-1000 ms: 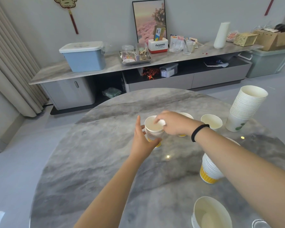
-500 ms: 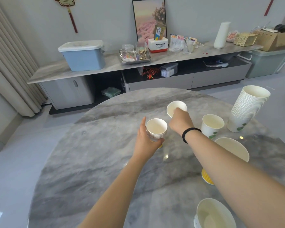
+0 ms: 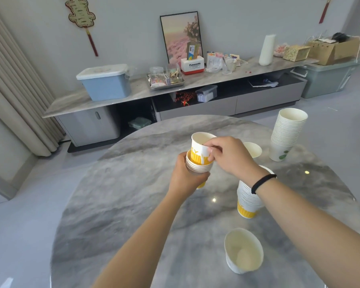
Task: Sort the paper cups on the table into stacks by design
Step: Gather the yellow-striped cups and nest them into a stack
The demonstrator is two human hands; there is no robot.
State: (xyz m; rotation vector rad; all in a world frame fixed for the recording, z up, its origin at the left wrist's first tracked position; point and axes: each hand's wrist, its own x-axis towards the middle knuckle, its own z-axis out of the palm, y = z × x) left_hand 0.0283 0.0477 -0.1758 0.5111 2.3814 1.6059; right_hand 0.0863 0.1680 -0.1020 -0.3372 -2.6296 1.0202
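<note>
My left hand grips a short stack of yellow-banded paper cups above the round marble table. My right hand pinches the rim of a single yellow-banded cup, which sits partly inside the top of that stack. A taller stack of yellow-banded cups stands to the right, partly hidden by my right forearm. A tall stack of green-leaf cups stands at the far right. One loose cup sits behind my right hand, its design hidden. Another single cup stands near the front.
Beyond the table runs a long low cabinet with a blue lidded bin, a tray of jars, a framed picture and boxes. A curtain hangs at the left. Grey floor surrounds the table.
My right hand picked up a loose yellow-banded cup from the table behind the stack and brought it left into the top of the stack in my left hand.
</note>
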